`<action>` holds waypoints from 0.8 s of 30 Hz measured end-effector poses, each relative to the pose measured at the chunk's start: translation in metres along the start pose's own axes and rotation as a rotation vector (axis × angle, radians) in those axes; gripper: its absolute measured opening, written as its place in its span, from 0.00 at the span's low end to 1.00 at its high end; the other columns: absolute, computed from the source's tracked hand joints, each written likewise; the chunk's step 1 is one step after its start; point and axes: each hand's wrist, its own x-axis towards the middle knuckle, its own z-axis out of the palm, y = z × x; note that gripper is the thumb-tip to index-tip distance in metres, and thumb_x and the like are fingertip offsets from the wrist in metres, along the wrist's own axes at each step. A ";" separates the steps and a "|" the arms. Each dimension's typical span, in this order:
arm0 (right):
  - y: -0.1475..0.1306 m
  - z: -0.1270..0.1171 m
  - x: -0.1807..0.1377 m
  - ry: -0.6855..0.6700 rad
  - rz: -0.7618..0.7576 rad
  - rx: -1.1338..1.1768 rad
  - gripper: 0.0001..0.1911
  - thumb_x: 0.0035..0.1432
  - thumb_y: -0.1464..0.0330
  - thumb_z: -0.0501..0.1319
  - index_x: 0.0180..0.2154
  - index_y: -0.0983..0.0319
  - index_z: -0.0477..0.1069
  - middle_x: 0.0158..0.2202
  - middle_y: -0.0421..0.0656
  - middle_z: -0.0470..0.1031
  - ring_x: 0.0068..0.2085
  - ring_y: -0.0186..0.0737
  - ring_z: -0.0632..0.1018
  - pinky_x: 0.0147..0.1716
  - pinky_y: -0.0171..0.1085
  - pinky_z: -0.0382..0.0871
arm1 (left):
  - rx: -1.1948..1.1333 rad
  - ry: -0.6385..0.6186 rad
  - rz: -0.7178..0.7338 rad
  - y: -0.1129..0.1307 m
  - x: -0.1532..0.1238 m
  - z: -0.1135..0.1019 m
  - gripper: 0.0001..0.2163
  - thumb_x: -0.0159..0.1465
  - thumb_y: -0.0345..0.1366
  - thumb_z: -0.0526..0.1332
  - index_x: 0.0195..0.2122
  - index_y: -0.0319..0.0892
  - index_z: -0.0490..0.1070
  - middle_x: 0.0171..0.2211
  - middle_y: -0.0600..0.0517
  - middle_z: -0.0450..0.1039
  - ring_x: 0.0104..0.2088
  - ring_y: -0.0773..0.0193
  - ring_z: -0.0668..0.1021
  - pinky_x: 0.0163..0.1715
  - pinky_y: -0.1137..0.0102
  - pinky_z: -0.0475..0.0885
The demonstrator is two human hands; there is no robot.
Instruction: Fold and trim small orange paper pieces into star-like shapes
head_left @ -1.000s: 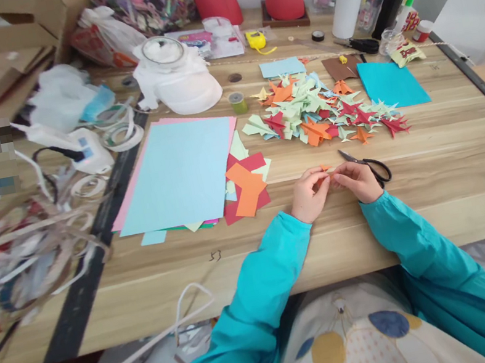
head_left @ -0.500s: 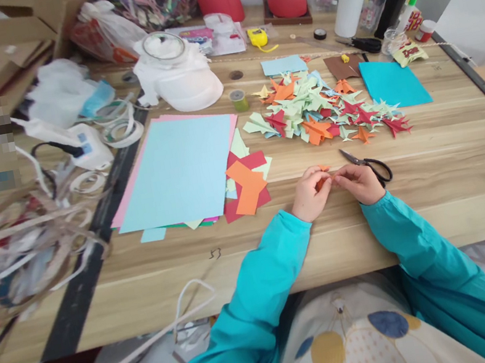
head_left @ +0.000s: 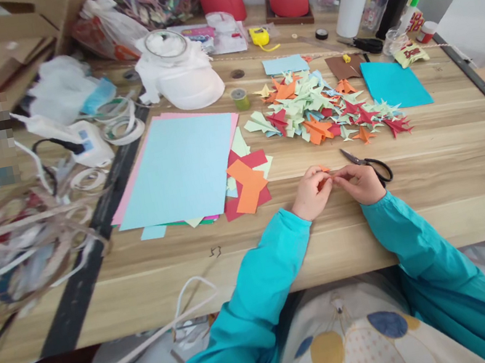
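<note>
Between my fingertips is a small piece of orange folded paper (head_left: 324,169), mostly covered by the fingers. My left hand (head_left: 313,193) is closed on it, thumb against forefinger. My right hand (head_left: 359,183) pinches at its right end, the two hands nearly touching. Black-handled scissors (head_left: 380,168) lie just beside and behind the right hand, blades pointing up and left. Beyond the hands spreads a heap of folded paper shapes (head_left: 303,102) in pale green, orange, red and blue. Orange and red paper scraps (head_left: 249,186) lie left of my left hand.
A stack of coloured sheets (head_left: 179,167), light blue on top, lies to the left. A turquoise paper (head_left: 397,83) is at the back right. Tangled straps (head_left: 22,239) and a power strip (head_left: 88,143) crowd the left edge. A white cable (head_left: 194,306) crosses the front edge.
The orange paper shows less between my fingers than before. Both hands keep their place, and the whole view has shifted very slightly.
</note>
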 end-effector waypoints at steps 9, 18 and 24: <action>0.009 0.004 -0.003 0.122 -0.473 -0.477 0.07 0.56 0.72 0.56 0.33 0.62 0.74 0.32 0.45 0.78 0.32 0.37 0.76 0.33 0.36 0.66 | -0.006 0.031 -0.039 -0.001 0.001 0.001 0.05 0.58 0.29 0.55 0.27 0.39 0.69 0.34 0.48 0.68 0.39 0.63 0.72 0.41 0.66 0.68; 0.010 0.002 -0.005 0.095 -0.626 -0.711 0.09 0.57 0.74 0.55 0.37 0.62 0.73 0.34 0.45 0.78 0.34 0.37 0.76 0.33 0.38 0.62 | -0.089 0.069 -0.114 0.001 0.002 0.001 0.05 0.58 0.29 0.56 0.27 0.39 0.70 0.35 0.47 0.69 0.40 0.63 0.72 0.44 0.65 0.67; 0.001 0.003 -0.006 0.130 -0.470 -0.496 0.08 0.55 0.71 0.57 0.33 0.61 0.74 0.32 0.45 0.78 0.33 0.37 0.76 0.33 0.37 0.65 | -0.147 0.042 -0.115 0.004 0.002 -0.003 0.06 0.58 0.31 0.56 0.27 0.39 0.70 0.36 0.47 0.69 0.42 0.62 0.72 0.45 0.64 0.67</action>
